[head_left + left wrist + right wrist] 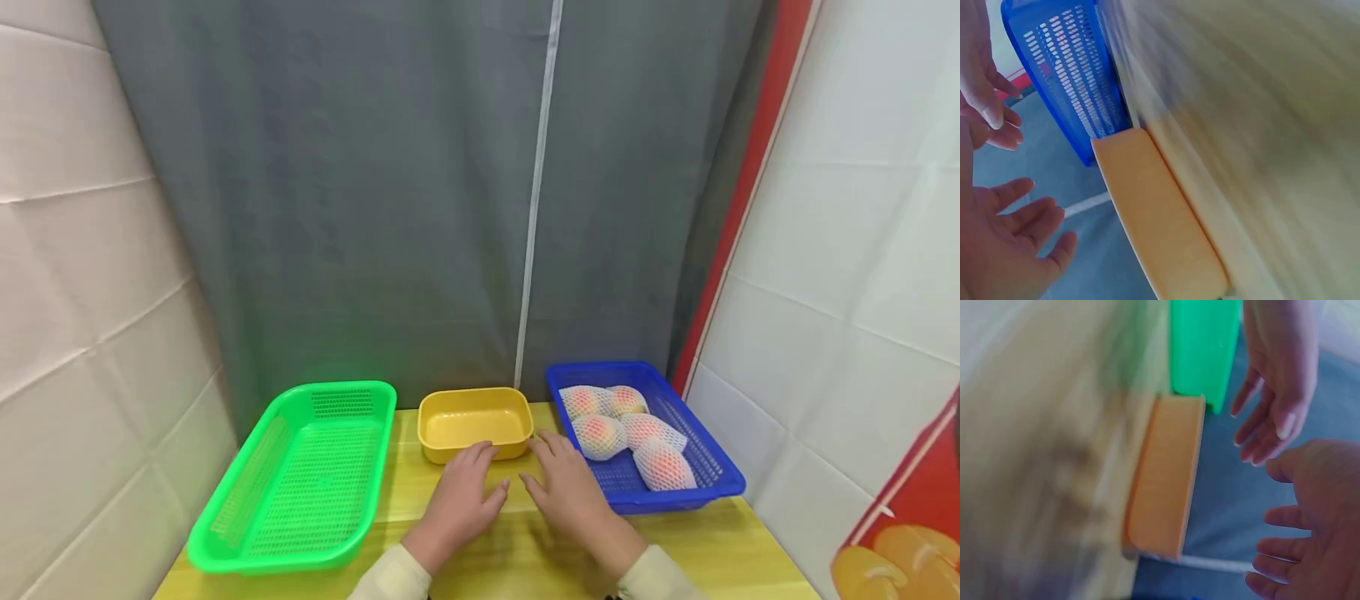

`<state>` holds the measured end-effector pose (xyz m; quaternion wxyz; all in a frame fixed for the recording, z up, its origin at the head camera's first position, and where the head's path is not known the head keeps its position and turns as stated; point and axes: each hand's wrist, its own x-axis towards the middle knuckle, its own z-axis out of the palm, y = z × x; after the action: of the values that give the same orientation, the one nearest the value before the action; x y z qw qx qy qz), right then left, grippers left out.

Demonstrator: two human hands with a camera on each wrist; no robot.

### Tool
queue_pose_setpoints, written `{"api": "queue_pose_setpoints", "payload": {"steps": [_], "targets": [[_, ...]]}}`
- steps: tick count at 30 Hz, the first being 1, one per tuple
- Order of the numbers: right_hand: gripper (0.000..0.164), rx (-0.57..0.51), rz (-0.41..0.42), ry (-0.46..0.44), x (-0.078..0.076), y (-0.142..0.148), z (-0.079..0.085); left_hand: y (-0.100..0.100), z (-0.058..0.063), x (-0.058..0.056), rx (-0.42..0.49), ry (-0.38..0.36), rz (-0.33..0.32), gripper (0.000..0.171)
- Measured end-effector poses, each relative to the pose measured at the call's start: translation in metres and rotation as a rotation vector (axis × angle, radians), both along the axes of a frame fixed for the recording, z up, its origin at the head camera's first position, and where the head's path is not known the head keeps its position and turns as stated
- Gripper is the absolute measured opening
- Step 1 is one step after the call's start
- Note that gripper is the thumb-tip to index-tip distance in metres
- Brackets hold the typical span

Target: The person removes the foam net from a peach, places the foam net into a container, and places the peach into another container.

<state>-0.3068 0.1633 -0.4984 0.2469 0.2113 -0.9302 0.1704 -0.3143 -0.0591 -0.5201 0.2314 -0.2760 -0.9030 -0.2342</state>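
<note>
A small yellow plastic tub [474, 415] stands near the back of the table, with nothing in it. My left hand [463, 497] hovers in front of its near side, fingers extended and relaxed. Opposite it, my right hand [564, 490] is held above the table between the tub and the blue basket [678, 500]. In both wrist views the palms face inward, and neither hand holds anything. Several peach-like fruits [664, 464] in white foam nets lie inside the blue basket. To the left sits a green basket [318, 475] with nothing inside.
The yellow wood-grain table [517, 550] carries all three containers. A grey curtain [375, 208] hangs right behind them. White fabric walls [90, 333] close in the left and right sides, and a red printed panel [915, 508] shows at lower right.
</note>
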Motion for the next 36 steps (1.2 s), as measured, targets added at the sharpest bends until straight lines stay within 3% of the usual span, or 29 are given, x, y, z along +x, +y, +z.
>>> {"api": "queue_pose_setpoints", "payload": {"steps": [7, 12, 16, 20, 25, 31, 36], "targets": [[0.053, -0.026, -0.085, 0.059, 0.000, 0.049, 0.018, 0.032, 0.013, -0.006, -0.097, -0.027, -0.121, 0.058], [0.052, -0.031, -0.156, 0.043, 0.001, 0.085, 0.023, 0.063, 0.021, -0.009, -0.180, 0.036, -0.213, 0.060], [0.053, -0.032, -0.185, 0.020, 0.003, 0.110, 0.026, 0.091, 0.020, -0.012, -0.251, 0.072, -0.263, 0.061], [0.050, -0.038, -0.214, 0.011, 0.001, 0.127, 0.031, 0.117, 0.017, -0.018, -0.327, 0.068, -0.295, 0.065], [0.047, -0.050, -0.248, -0.015, -0.001, 0.142, 0.028, 0.134, 0.014, -0.020, -0.384, 0.055, -0.320, 0.064], [0.050, -0.037, -0.272, -0.062, -0.003, 0.159, 0.024, 0.148, 0.007, -0.024, -0.412, 0.053, -0.337, 0.062], [0.056, -0.002, -0.298, -0.133, -0.010, 0.172, 0.027, 0.160, 0.010, -0.028, -0.394, 0.030, -0.338, 0.062]]}}
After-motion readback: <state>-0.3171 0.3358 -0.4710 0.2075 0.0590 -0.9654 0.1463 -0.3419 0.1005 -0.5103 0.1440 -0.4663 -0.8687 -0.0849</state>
